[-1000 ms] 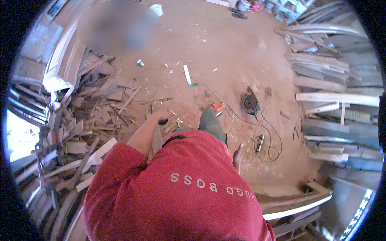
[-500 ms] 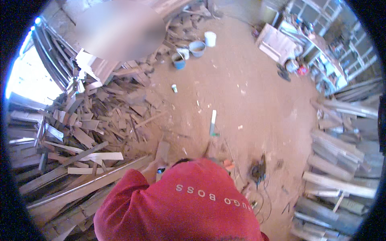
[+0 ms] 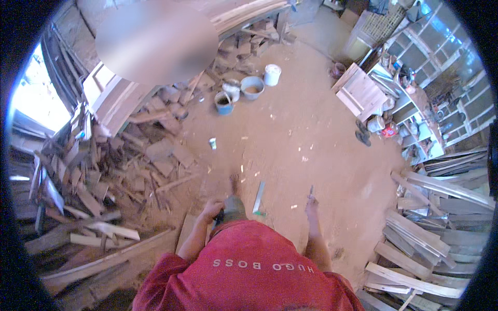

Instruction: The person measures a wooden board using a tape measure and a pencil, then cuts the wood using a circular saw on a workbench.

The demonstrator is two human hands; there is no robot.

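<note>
Down at the near edge of the brown floor [image 3: 280, 160], there's a person in a red shirt [image 3: 249, 285], bent over with both arms out front. Left hand [image 3: 212, 208] is right by the knee of a trouser leg [image 3: 235, 209], with some dark thing [image 3: 217, 216] just beside it; honestly can't tell if those fingers are gripping anything. Right hand [image 3: 312, 206] is out over the floor with its fingers closed on a slim tool [image 3: 311, 190], tip pointing away from the body, too small to say what kind. Between the hands, a bit nearer the left one, a metal square [image 3: 259, 197] with a green handle lies flat on the floor. Bare foot [image 3: 234, 183] just left of that.

Along the left edge it's a big heap of scrap wood [image 3: 161, 155], and boards [image 3: 415, 280] are piled up at the right edge. Further out there's a small cup [image 3: 212, 143], then a bunch of buckets [image 3: 224, 106] near the far left, sandals [image 3: 362, 136] toward the far right corner, and cluttered shelves [image 3: 428, 137] behind them.
</note>
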